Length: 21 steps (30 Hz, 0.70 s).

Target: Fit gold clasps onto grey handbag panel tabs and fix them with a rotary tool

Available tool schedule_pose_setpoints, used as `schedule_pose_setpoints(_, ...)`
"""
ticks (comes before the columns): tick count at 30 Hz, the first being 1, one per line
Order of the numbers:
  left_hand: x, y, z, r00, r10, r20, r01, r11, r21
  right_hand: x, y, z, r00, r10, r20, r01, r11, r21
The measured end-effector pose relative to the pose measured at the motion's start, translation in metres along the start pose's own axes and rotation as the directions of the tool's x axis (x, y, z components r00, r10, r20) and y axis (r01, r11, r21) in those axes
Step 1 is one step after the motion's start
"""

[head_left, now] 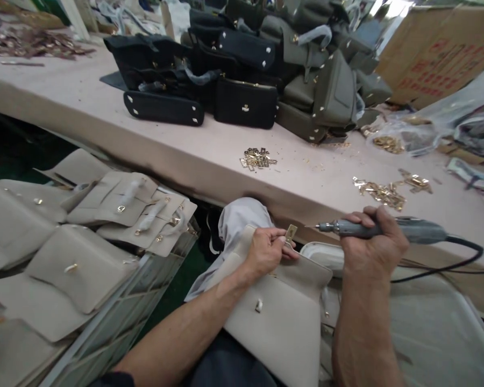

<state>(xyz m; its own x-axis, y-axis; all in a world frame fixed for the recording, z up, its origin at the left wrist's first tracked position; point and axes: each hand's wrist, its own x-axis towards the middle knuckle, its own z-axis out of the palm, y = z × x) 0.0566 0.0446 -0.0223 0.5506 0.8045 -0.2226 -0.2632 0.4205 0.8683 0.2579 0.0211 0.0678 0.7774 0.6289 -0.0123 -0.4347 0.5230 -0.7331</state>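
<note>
A beige bag (282, 328) lies on my lap with its flap lifted toward the table. My left hand (268, 250) pinches the flap's edge, where a small gold metal plate (291, 233) stands up at the fingertips. In my right hand (373, 239) is a grey corded electric screwdriver (415, 230), its fingers wrapped round the body. The thin bit points left, a short way to the right of the gold plate and not touching it. A small metal clasp (258, 306) sits on the bag's front.
Beige bags (80, 269) fill a crate at the left. Black bags (246, 102) and olive bags (334, 97) are piled on the table (177, 145). Gold fittings (381, 192) lie near its edge. A cardboard box (439, 59) stands at the back right; a black cord (468, 263) trails right.
</note>
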Motion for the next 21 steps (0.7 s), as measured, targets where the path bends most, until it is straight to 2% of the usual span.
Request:
schedule_pose_setpoints(3,-0.001,0.002,0.001,1.000,-0.012,-0.010,0.012,1.000,-0.020,-0.034,0.009,0.007,1.000,0.022,0.015,-0.022,1.000,0.010)
schedule_pose_setpoints(6,0.000,0.005,0.002,1.000,-0.016,-0.020,0.016,1.000,-0.026,-0.052,0.015,0.012,0.999,-0.011,0.049,0.013,0.999,-0.041)
schedule_pose_setpoints(15,-0.001,0.005,0.003,0.996,-0.025,-0.084,0.024,1.000,-0.018,-0.070,0.027,0.022,0.996,-0.070,0.063,0.077,0.991,-0.108)
schedule_pose_setpoints(21,0.000,0.002,0.003,0.997,-0.004,-0.075,0.004,1.000,-0.003,-0.079,0.028,0.033,0.984,-0.156,0.082,0.168,0.971,-0.171)
